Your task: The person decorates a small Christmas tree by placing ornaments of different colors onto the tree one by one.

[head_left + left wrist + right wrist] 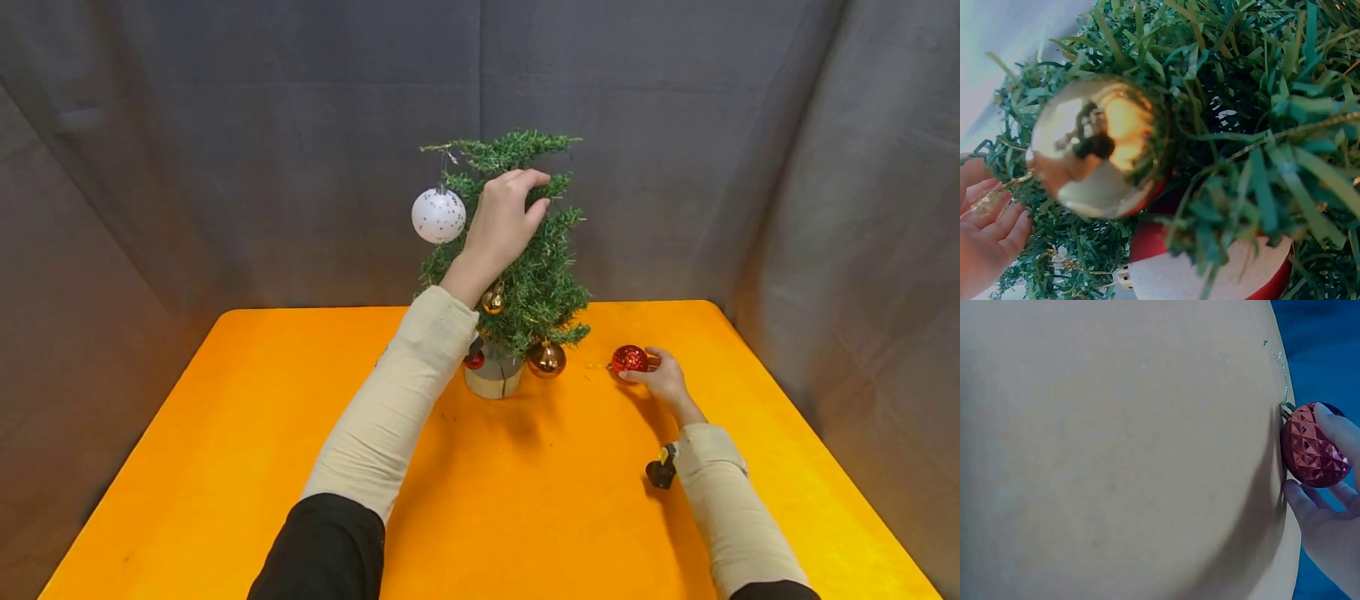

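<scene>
A small green artificial tree [536, 275] stands in a grey pot [492, 379] on the orange table [285, 417]. My left hand [540, 193] reaches into its upper branches, fingers and thumb curled round a sprig. In the left wrist view the left hand [988, 244] lies against the foliage beside a shiny gold ball [1097, 147]. A white speckled ball [438, 215] hangs at the upper left. My right hand [649, 371] pinches a red faceted ball [629, 358] that rests on the table right of the tree. In the right wrist view the red faceted ball [1313, 450] sits between my fingers [1338, 428].
Lower on the tree hang a small gold ball [492, 302], a bronze ball [547, 359] and a red ball [474, 360]. A red and white ornament [1210, 275] shows under the branches. Grey cloth [225, 150] surrounds the table on three sides.
</scene>
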`<move>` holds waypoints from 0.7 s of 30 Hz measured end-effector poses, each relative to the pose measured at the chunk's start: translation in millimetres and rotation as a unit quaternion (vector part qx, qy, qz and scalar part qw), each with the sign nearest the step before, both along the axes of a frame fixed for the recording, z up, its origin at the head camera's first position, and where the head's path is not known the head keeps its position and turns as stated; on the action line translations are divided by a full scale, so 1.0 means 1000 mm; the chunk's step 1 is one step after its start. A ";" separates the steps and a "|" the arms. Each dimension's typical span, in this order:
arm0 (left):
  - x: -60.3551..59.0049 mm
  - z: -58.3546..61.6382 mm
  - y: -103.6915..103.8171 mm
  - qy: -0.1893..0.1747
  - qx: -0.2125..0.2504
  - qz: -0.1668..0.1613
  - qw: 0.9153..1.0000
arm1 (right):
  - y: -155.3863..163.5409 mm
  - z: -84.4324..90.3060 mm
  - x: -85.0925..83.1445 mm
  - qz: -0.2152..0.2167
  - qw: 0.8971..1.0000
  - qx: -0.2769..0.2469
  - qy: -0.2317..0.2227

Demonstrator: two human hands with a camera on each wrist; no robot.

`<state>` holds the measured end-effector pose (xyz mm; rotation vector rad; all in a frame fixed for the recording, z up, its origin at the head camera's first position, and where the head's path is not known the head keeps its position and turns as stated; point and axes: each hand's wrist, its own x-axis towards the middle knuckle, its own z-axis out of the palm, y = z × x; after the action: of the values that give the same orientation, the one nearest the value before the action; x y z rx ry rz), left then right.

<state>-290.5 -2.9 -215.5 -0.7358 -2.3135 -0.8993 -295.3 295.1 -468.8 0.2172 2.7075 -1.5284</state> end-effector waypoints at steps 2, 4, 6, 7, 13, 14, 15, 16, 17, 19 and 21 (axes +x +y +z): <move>0.000 0.000 0.000 -0.004 -0.003 0.003 1.000 | 0.000 -0.001 -0.001 0.003 1.000 -0.001 0.003; 0.000 0.000 0.001 -0.004 -0.006 0.005 1.000 | 0.000 -0.003 -0.001 0.002 1.000 0.000 0.006; 0.000 0.000 0.002 -0.004 -0.008 0.005 1.000 | 0.000 -0.004 -0.002 0.000 1.000 0.001 0.006; 0.000 -0.001 0.002 -0.004 -0.008 0.005 1.000 | 0.000 -0.004 -0.002 -0.001 1.000 0.001 0.007; 0.000 -0.001 0.003 -0.002 -0.007 0.007 1.000 | 0.000 -0.006 -0.002 -0.005 1.000 -0.006 0.006; 0.000 -0.001 0.003 -0.001 -0.007 0.007 1.000 | -0.001 -0.006 -0.002 -0.005 1.000 -0.005 0.006; 0.000 -0.001 0.003 0.000 -0.006 0.006 1.000 | -0.001 -0.005 -0.001 -0.008 1.000 -0.005 0.006; -0.001 -0.001 0.003 0.001 -0.006 0.006 1.000 | -0.001 -0.005 -0.001 -0.009 1.000 -0.003 0.006; -0.001 -0.001 0.003 0.002 -0.006 0.006 1.000 | -0.001 -0.005 -0.001 -0.010 1.000 -0.001 0.007; 0.000 -0.001 0.003 0.004 -0.005 0.005 1.000 | -0.001 -0.005 -0.001 -0.012 1.000 0.006 0.012; -0.001 -0.002 0.003 0.007 -0.004 0.004 1.000 | -0.001 -0.005 0.000 -0.015 1.000 0.009 0.018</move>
<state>-291.3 0.2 -217.1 -0.7336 -2.3080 -0.8795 -295.2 293.7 -474.2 0.2323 2.7589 -1.5319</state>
